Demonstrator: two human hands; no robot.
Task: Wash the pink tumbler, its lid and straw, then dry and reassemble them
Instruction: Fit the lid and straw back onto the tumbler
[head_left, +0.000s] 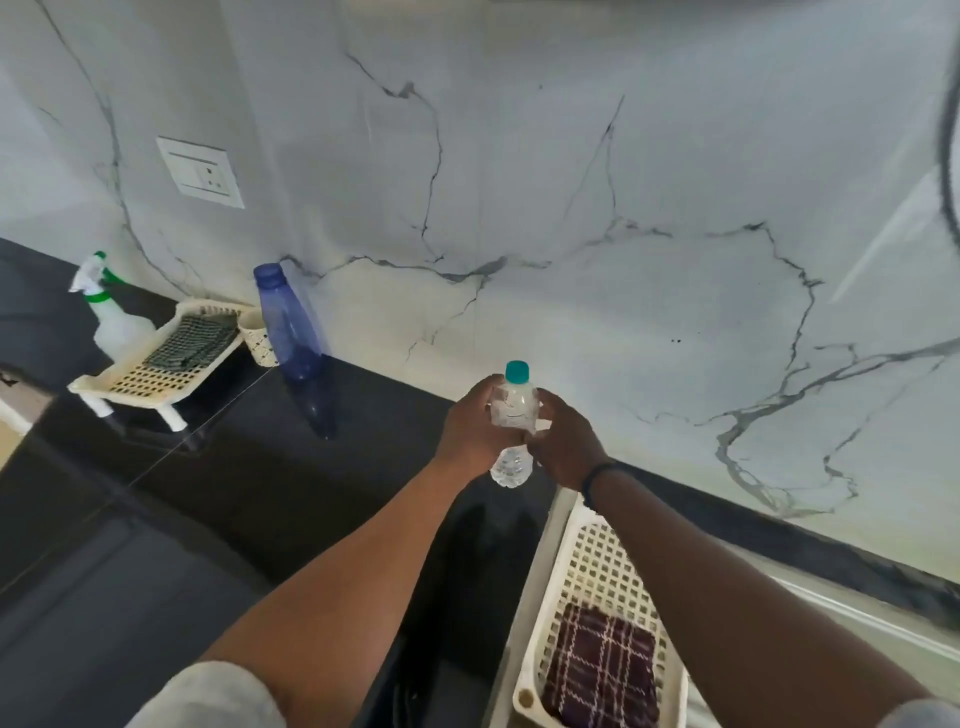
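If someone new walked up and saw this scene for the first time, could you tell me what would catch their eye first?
Most likely the small clear bottle with a teal cap, held up mid-frame in front of the marble wall by the left hand and right hand. Next, the tall blue bottle standing on the dark counter to the left, beside a cream rack. A checked cloth lies in a cream basket at lower right.

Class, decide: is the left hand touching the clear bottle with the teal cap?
Touching. The head view shows the left hand with fingers wrapped round the clear bottle, no gap visible.
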